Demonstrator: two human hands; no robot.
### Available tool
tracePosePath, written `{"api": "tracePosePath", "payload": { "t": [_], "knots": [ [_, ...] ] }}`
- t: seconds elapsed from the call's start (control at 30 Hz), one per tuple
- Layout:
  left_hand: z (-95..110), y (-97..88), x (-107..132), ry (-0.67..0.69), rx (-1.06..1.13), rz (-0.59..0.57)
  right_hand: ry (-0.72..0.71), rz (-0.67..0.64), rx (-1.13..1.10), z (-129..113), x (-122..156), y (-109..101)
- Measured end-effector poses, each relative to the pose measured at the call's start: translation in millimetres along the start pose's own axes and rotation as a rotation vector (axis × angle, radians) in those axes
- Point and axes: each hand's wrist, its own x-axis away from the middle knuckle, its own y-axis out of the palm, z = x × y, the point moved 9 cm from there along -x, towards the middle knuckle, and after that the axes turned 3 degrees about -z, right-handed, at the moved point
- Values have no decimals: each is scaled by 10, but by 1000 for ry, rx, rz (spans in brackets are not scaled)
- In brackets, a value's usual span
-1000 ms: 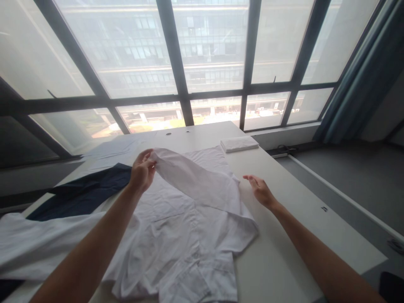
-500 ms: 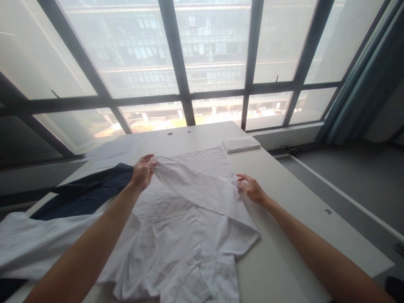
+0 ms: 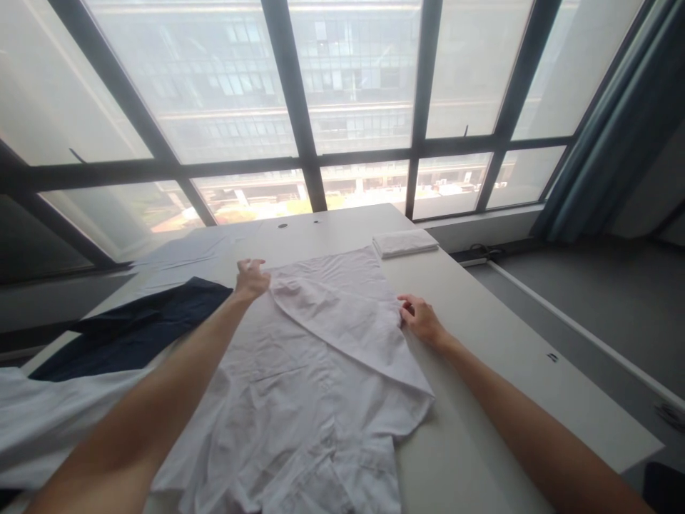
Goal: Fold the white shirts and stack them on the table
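A white button-up shirt (image 3: 300, 364) lies spread on the table, one sleeve (image 3: 342, 321) folded across its body. Just past the sleeve's left end is my left hand (image 3: 252, 278), its fingers apart and no cloth visible in them. My right hand (image 3: 422, 320) is at the shirt's right edge, with curled fingers closed on the fabric there. Part of that grip is hidden behind the fingers.
The white table (image 3: 481, 385) carries a folded white cloth (image 3: 405, 243) at its far right. A dark navy garment (image 3: 144, 328) and more white fabric (image 3: 58, 421) lie on the left. Windows stand behind, with a blue curtain (image 3: 594, 128) at right.
My left hand has let go of the sleeve end and lifted slightly away. The sleeve now lies flatter across the shirt. My right hand stays at the right edge.
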Motion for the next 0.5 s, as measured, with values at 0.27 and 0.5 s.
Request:
{"api": "tracePosePath", "payload": {
  "t": [0.27, 0.5],
  "knots": [
    [1565, 1161, 1802, 726, -60, -576, -29, 17, 2, -19, 16, -24],
    [2177, 1574, 3560, 997, -59, -1171, -65, 26, -30, -18, 23, -30]
  ]
}}
